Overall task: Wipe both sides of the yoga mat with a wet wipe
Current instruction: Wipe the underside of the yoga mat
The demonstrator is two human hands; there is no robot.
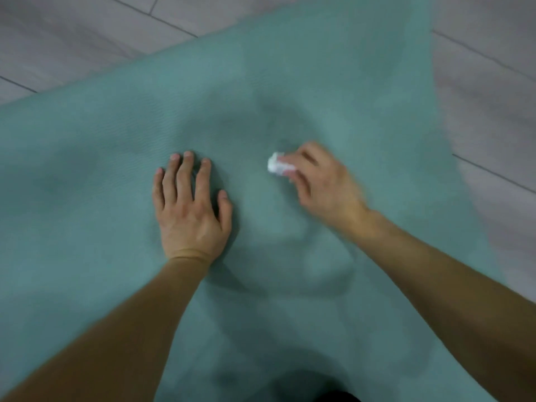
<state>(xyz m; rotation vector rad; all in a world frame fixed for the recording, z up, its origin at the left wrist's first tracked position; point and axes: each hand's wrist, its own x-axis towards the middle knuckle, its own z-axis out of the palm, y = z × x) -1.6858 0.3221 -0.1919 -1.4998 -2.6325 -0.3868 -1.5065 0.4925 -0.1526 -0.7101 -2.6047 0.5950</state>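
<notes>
Closest to the camera there's a dark shape at the bottom edge, cut off, can't tell what it is. Both bare forearms come in from the bottom corners and run out of frame before the elbows.

The teal yoga mat [116, 140] fills nearly the whole view, spread flat, with its near end and left side cut off by the frame. There are darker patches on it around the hands, but it's too soft to tell whether that's shadow or damp.

The left hand [190, 210] lies palm down on the mat, fingers straight and a little spread, holding nothing. Just to its right, the right hand [322, 181] is pretty blurred; its fingers are curled round a small bunched-up white wet wipe [277, 165], which is down against the mat about mid-width.

Past the mat's far edge and along its right side you get grey plank floor [487, 97] with dark seams.
</notes>
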